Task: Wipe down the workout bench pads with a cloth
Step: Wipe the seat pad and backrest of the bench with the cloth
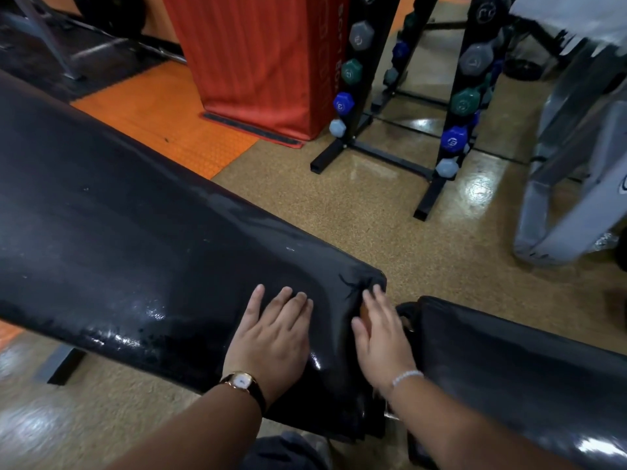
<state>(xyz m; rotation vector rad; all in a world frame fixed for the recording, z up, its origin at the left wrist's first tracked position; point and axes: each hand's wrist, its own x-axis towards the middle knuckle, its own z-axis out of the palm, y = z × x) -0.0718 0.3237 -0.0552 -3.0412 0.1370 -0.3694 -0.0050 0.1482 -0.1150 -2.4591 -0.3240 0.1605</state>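
A long black back pad [135,239] of the workout bench runs from the far left to the middle, shiny and a little torn at its near corner. A second black seat pad [515,364] lies to the right, with a gap between the two. My left hand [274,334], with a watch on the wrist, lies flat on the end of the long pad, fingers apart. My right hand [380,337], with a bead bracelet, rests open at the pad's end edge, over the gap. No cloth shows in either hand.
Two black racks [437,171] of coloured dumbbells stand on the speckled floor beyond the bench. A red padded block [264,62] stands on orange matting at the back. A grey machine frame [570,184] is at the right.
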